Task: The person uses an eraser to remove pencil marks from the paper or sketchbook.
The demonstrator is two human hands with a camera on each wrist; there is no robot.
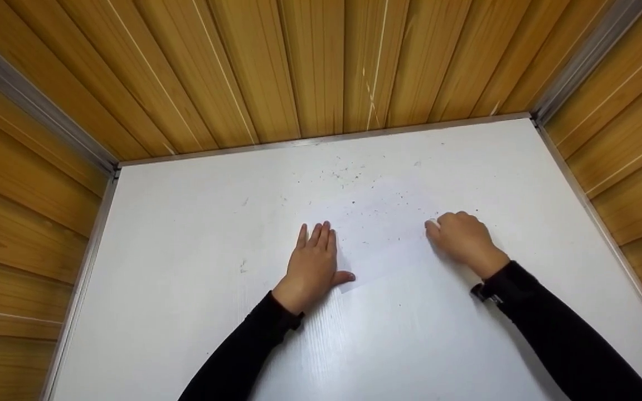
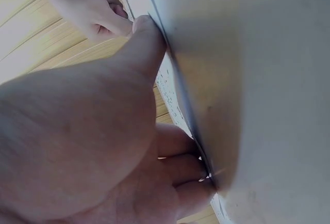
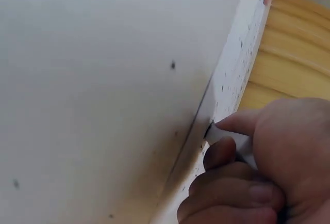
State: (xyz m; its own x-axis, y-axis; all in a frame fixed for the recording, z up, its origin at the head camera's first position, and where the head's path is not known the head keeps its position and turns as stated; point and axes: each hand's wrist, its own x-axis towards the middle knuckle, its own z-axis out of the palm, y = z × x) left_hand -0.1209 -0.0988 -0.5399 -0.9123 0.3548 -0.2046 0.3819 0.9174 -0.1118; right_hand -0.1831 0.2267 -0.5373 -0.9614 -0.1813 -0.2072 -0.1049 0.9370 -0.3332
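A thin white sheet of paper [image 1: 382, 257] lies slightly askew on the white table. On its left side my left hand [image 1: 312, 267] rests flat, with straight fingers and the thumb spread onto the lower left corner. At the sheet's right edge, my right hand [image 1: 463, 239] has its fingers curled and pinches a small white eraser [image 3: 242, 142] between thumb and forefinger. The eraser's tip looks dark where it meets the paper; most of it is hidden by the fingers. Dark crumbs [image 1: 353, 202] are scattered over the sheet.
More dark specks lie on the white table [image 1: 187, 234] beyond the paper and left of it. Wood-patterned panels [image 1: 310, 67] rise at the back and both sides, with a grey metal strip [image 1: 298, 143] along the table's far edge.
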